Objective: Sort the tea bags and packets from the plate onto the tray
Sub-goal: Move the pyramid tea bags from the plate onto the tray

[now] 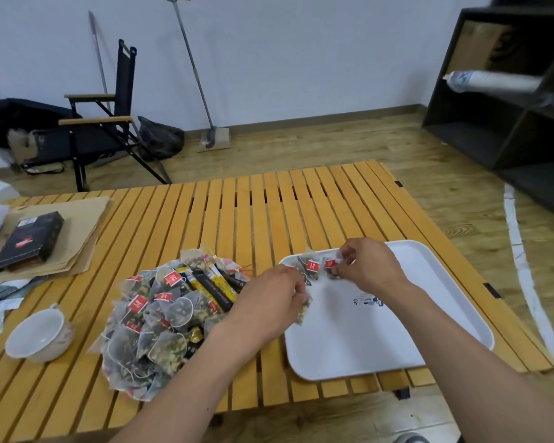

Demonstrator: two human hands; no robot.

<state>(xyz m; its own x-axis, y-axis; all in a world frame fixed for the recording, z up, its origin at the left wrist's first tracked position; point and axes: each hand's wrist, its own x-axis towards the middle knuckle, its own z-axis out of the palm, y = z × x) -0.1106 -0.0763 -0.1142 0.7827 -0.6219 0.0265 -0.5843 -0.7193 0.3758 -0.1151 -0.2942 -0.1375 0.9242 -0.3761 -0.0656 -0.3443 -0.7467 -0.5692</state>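
Head view: my left hand pinches a mesh tea bag over the left edge of the white tray; my right hand pinches a red-tagged bag at its upper-left corner. The heaped plate sits centre-left.

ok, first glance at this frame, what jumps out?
The heap of mesh tea bags and dark packets buries the plate, left of centre on the slatted table. Next, both hands meet at the far-left corner of the white tray: the left hand pinches a tea bag, the right hand pinches among the red-tagged bags lying there.
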